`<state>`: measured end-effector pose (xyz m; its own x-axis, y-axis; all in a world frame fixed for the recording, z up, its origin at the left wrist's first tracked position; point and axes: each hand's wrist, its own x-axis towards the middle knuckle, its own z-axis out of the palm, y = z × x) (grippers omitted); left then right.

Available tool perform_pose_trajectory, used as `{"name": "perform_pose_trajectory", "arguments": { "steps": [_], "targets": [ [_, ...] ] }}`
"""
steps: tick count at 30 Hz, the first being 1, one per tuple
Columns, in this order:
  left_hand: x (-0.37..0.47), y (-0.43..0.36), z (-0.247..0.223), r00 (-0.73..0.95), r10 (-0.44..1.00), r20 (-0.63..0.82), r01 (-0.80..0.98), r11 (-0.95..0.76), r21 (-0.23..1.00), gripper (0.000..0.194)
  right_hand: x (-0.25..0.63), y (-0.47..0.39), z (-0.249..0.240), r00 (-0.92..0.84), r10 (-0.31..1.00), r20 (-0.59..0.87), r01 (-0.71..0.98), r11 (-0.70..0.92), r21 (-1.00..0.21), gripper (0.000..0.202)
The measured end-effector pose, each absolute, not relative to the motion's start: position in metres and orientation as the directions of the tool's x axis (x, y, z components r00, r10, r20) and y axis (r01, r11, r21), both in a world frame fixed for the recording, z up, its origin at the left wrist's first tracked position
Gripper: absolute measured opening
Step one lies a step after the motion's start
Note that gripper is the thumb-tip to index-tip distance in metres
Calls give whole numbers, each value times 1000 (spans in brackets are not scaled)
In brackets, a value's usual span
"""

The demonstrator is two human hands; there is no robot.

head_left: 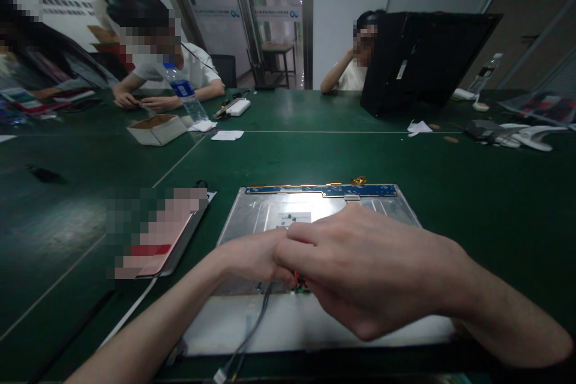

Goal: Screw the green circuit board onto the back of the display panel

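A bare display panel (234,225) lies metal back up on the table in front of me, a long blue circuit board (288,191) along its far edge. My left hand (258,255) and my right hand (364,267) meet over its middle, fingers curled and pressed together. Below the fingertips, red wires (296,279) and a bit of green board (302,290) show. Whatever the fingers pinch is hidden behind my right hand. A dark cable (258,318) with a white connector (220,375) runs from beside my left hand toward the near edge.
Left of the panel lies a phone (157,240) with a white cable (128,312). Farther back are an open white box (157,130), a water bottle (186,93) and a large black case (427,60). Several people sit across the green table (288,156).
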<state>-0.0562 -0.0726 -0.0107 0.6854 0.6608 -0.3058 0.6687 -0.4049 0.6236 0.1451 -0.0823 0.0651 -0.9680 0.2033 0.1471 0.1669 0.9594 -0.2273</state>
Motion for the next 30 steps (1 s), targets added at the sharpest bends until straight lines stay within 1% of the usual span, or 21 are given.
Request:
{"name": "perform_pose_trajectory", "arguments": {
  "steps": [2,5,7,13,15,18,24,27,30],
  "targets": [
    [-57,-72,-13,694,652,-307,650,-383,656,22,144,-83,64,-964,223,148,189,958,-214,18],
    [-58,-71,-16,708,613,-350,626,-318,712,11,142,-82,63,-957,257,134,230,955,-184,14],
    [-58,-70,-18,711,608,-354,619,-302,725,11,142,-82,63,-957,261,128,237,955,-176,15],
    [-58,-71,-15,684,625,-376,658,-306,688,11,144,-82,65,-966,224,130,193,957,-218,15],
    [-58,-73,-14,678,641,-360,658,-309,687,12,145,-82,65,-966,215,140,182,959,-217,17],
    [-58,-73,-14,665,644,-378,676,-305,671,9,144,-82,65,-964,228,138,197,958,-210,17],
    [-58,-72,-14,708,609,-357,623,-301,722,10,142,-82,65,-959,263,109,238,951,-197,18],
    [-58,-73,-13,719,607,-338,603,-305,737,15,143,-82,65,-959,262,112,237,952,-194,19],
    [-57,-74,-13,704,607,-369,626,-283,727,17,145,-82,65,-961,251,120,224,953,-203,17]
  ]
}}
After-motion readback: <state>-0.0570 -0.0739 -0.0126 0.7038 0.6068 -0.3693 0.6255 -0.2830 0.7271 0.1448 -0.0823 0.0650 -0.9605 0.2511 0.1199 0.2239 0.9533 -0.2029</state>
